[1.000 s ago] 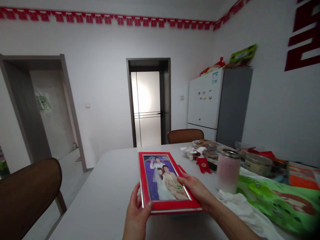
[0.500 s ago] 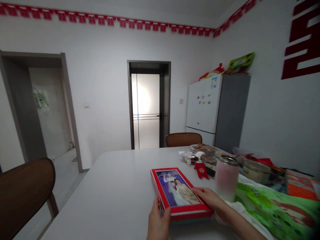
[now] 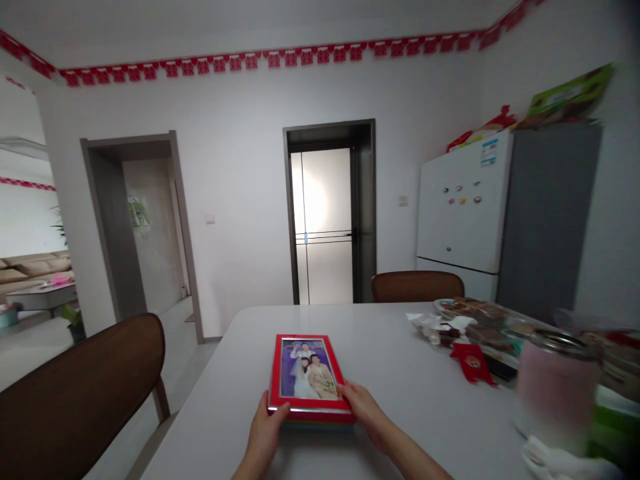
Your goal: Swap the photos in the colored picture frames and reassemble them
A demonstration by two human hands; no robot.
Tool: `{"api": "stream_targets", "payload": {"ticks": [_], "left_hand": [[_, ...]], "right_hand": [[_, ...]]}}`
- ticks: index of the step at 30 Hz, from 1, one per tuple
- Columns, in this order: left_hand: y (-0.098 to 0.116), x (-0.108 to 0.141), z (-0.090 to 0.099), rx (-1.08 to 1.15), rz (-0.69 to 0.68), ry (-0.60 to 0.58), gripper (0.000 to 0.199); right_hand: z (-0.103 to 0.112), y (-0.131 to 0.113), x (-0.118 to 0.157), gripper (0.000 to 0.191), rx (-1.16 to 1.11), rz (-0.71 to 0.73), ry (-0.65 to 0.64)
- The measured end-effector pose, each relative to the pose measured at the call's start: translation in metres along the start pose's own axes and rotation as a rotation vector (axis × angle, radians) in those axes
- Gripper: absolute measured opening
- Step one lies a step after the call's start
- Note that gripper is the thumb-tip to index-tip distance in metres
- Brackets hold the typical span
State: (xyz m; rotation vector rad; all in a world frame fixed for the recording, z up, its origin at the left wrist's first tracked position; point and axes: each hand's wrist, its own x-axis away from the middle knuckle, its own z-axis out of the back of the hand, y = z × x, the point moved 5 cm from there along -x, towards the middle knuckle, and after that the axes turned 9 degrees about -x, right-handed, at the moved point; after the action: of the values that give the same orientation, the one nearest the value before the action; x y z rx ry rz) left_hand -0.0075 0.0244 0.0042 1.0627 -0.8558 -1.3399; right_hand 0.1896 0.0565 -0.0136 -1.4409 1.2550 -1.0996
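Observation:
A red-framed picture (image 3: 311,373) with a purple photo of several people is at the near middle of the white table (image 3: 220,400). Under its front edge a blue-green layer shows. My left hand (image 3: 266,427) grips the near left corner, thumb on top of the frame. On the near right side my right hand (image 3: 367,410) holds the frame, its thumb over the edge. The fingers beneath the frame are hidden.
To the right are a pink jar (image 3: 556,387), a red packet (image 3: 473,363), a black object (image 3: 500,367), plastic-wrapped food (image 3: 470,308) and white tissue (image 3: 565,460). Brown chairs stand at the left (image 3: 95,393) and far side (image 3: 417,285). Behind is a fridge (image 3: 460,213).
The view has turned left. Both hands have moved the red frame left over the table, away from the pink jar, and it now lies straighter to the view.

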Motion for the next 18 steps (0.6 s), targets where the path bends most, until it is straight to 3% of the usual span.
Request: {"api": "stream_targets", "payload": {"ticks": [3,6,9,13,16,17,18], "left_hand": [[-0.001,-0.01,0.024,0.02,0.018,0.056,0.055],[-0.001,-0.015,0.03,0.043,0.029,0.095,0.053],[-0.002,-0.013,0.03,0.081,0.025,0.123,0.05],[-0.001,-0.006,0.047,0.135,0.01,0.205,0.053],[0.022,-0.001,0.061,0.168,-0.044,0.291,0.068],[0.036,0.002,0.063,0.182,-0.076,0.303,0.072],[0.053,0.006,0.061,0.202,-0.117,0.298,0.074]], "right_hand": [[-0.029,-0.001,-0.023,0.034,0.032,0.038,-0.022],[-0.039,-0.004,-0.034,0.035,0.091,0.06,-0.017],[-0.032,-0.007,-0.038,0.037,0.168,0.087,0.035],[-0.011,-0.013,-0.032,0.046,0.271,0.177,0.225],[-0.021,-0.033,-0.009,0.058,0.282,0.277,0.279],[-0.032,-0.044,0.003,0.062,0.258,0.32,0.244],[-0.049,-0.059,0.017,0.066,0.153,0.404,0.125]]}}
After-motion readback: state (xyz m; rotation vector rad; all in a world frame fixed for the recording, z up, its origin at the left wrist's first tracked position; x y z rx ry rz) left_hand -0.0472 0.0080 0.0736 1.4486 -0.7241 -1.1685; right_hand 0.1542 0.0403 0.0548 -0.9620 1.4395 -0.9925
